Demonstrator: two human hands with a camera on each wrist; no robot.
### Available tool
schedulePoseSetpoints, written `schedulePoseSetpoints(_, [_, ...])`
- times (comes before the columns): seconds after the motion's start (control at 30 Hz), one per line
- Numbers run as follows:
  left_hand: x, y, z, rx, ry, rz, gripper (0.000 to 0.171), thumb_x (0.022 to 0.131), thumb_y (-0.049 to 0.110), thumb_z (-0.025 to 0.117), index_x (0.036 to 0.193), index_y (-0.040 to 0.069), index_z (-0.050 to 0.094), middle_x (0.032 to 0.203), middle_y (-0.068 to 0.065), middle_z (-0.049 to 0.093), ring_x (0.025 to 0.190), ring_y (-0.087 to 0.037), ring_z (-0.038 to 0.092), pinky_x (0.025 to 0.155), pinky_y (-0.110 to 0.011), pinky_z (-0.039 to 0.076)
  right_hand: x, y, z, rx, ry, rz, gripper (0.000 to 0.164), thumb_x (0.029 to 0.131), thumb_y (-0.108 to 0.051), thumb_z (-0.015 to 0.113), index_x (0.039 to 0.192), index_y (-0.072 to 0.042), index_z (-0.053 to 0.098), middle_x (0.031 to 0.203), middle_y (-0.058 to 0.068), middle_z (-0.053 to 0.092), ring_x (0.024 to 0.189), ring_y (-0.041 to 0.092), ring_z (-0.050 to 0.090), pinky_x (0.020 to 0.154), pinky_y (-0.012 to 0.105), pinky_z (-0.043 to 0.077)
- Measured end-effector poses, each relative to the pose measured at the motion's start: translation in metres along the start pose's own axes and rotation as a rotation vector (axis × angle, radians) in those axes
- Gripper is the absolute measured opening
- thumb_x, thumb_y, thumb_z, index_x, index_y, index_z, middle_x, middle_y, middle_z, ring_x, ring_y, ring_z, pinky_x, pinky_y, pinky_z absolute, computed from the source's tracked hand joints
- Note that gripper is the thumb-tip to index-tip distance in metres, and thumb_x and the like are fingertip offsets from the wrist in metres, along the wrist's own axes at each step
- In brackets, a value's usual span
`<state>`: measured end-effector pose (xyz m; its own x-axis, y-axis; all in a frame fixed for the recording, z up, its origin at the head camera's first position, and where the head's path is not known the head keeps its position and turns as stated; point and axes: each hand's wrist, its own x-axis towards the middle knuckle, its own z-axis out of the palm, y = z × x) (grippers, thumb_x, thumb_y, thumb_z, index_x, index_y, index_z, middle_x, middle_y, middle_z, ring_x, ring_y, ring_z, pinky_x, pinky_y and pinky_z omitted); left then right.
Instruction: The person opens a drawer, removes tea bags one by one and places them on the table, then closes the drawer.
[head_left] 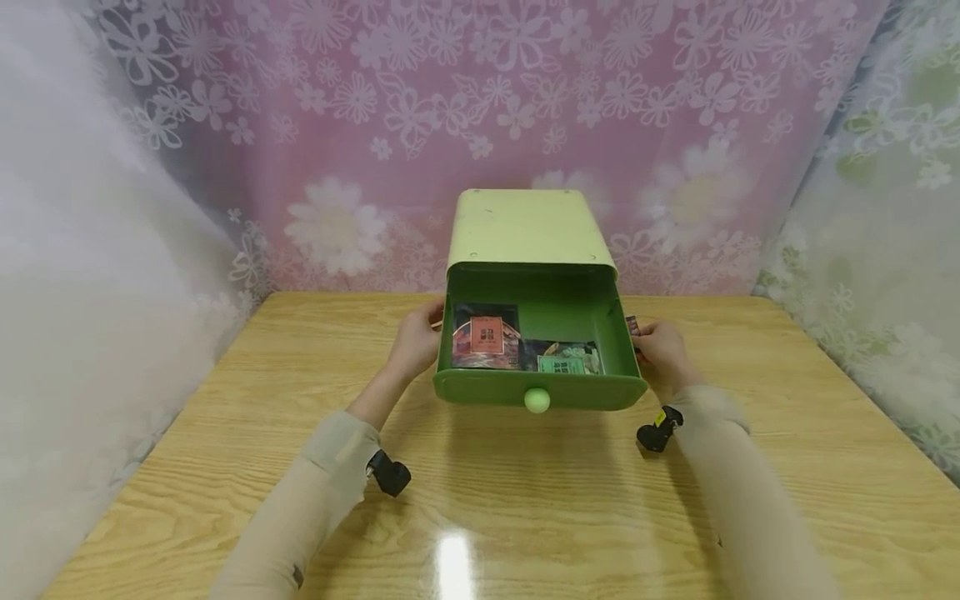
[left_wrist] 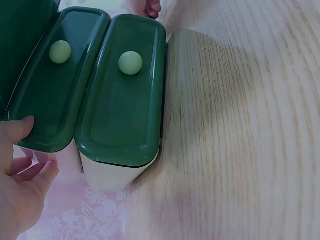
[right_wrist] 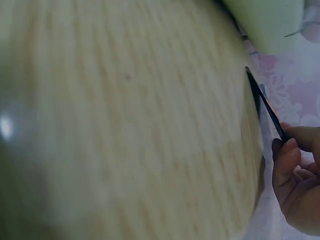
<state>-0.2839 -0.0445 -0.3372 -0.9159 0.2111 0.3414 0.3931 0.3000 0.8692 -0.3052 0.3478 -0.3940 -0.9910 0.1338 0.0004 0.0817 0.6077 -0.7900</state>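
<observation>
A small cream drawer cabinet (head_left: pixel 525 225) stands on the table with its green top drawer (head_left: pixel 480 390) pulled out. Inside lie a dark packet with a red label (head_left: pixel 487 335) and a dark packet with a green label (head_left: pixel 562 358). My left hand (head_left: pixel 415 337) holds the cabinet's left side; in the left wrist view its thumb (left_wrist: pixel 22 127) is on the edge of a lower green drawer front (left_wrist: pixel 55 95), fingers bent along the side. My right hand (head_left: pixel 663 346) pinches another dark packet (right_wrist: pixel 272 112), seen edge-on in the right wrist view, just right of the drawer.
Another drawer front (left_wrist: pixel 120 100) with a round pale knob shows at the bottom of the cabinet. The wooden table (head_left: pixel 225 433) runs up to a pink flowered curtain (head_left: pixel 337 150) behind. Pale curtains hang on both sides.
</observation>
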Motion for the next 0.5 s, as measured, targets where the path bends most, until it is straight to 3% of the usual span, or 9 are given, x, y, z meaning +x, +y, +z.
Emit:
schedulePoseSetpoints(0.1, [0.000, -0.001, 0.000, -0.008, 0.000, 0.001, 0.048, 0.075, 0.011, 0.067, 0.119, 0.005, 0.051, 0.113, -0.012, 0.056, 0.102, -0.016, 0.049, 0.086, -0.026, 0.046, 0.002, 0.000, 0.004, -0.095, 0.027, -0.032, 0.027, 0.084, -0.016, 0.054, 0.061, -0.003, 0.055, 0.047, -0.003, 0.047, 0.045, 0.014, 0.047, 0.042, 0.024, 0.045])
schedulePoseSetpoints(0.23, [-0.001, -0.001, 0.001, -0.017, 0.002, 0.011, 0.046, 0.075, 0.010, 0.067, 0.118, 0.003, 0.051, 0.113, -0.013, 0.055, 0.102, -0.017, 0.049, 0.086, -0.027, 0.046, 0.005, -0.004, 0.004, -0.259, 0.039, -0.083, 0.037, 0.080, -0.016, 0.052, 0.044, -0.012, 0.042, 0.042, -0.004, 0.039, 0.040, 0.014, 0.038, 0.041, 0.026, 0.038])
schedulePoseSetpoints(0.33, [0.000, -0.002, 0.002, -0.024, -0.005, 0.013, 0.045, 0.076, 0.011, 0.067, 0.117, 0.002, 0.051, 0.113, -0.014, 0.055, 0.102, -0.017, 0.049, 0.086, -0.027, 0.046, 0.006, -0.007, 0.003, -0.366, 0.024, -0.081, 0.035, 0.077, -0.017, 0.050, 0.045, -0.014, 0.035, 0.045, -0.002, 0.034, 0.043, 0.016, 0.032, 0.043, 0.028, 0.034])
schedulePoseSetpoints(0.5, [0.001, -0.002, 0.001, -0.006, 0.002, 0.030, 0.046, 0.076, 0.011, 0.066, 0.118, 0.001, 0.050, 0.114, -0.015, 0.054, 0.102, -0.019, 0.049, 0.087, -0.029, 0.046, 0.006, -0.014, 0.002, -0.470, -0.018, -0.026, 0.029, 0.080, -0.022, 0.048, 0.054, -0.013, 0.037, 0.054, 0.002, 0.040, 0.052, 0.021, 0.037, 0.047, 0.033, 0.037])
